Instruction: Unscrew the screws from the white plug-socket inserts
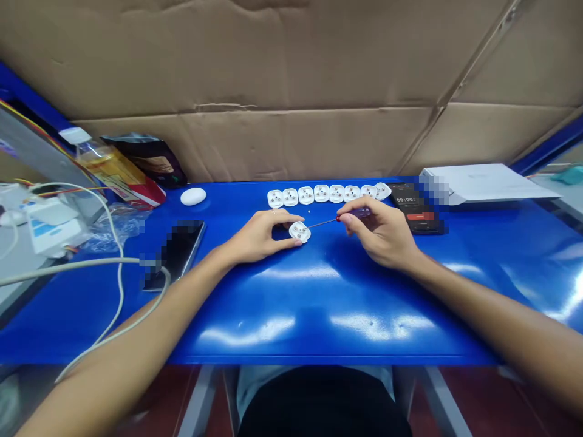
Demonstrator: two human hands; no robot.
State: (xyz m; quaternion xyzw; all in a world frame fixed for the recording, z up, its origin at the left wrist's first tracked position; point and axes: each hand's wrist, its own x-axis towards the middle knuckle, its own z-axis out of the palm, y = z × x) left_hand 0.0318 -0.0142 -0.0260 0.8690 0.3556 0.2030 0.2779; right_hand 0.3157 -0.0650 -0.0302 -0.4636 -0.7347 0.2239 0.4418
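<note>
A grey cable loops over the left edge of the blue desk. At the far left corner a bottle lies tilted, with a dark bag just beside it. A phone lies flat near the left edge, its end touching the cable. A white oval sits beyond it, near the back edge; it may be a mouse, but it is too small to tell.

Near the middle of the desk, the left hand rests on the surface. Its fingers are clamped on a white plug, forefinger over the far side and thumb at the near side. The plug lies on the desk, face up, its metal parts showing.

A screwdriver slants down from the right, and its thin shaft meets the top of the plug. The right hand holds it, fingers closed together around the dark handle, with a red collar showing just beyond the fingertips. The wrist rests on the desk.

Behind both hands, along the back edge, a row of eight more white plugs lies side by side, each touching the next. Just beside the row's right end lies a dark timer with a lit readout and a red button. A flat white box sits at the far right corner. Cardboard walls off the back of the desk.
</note>
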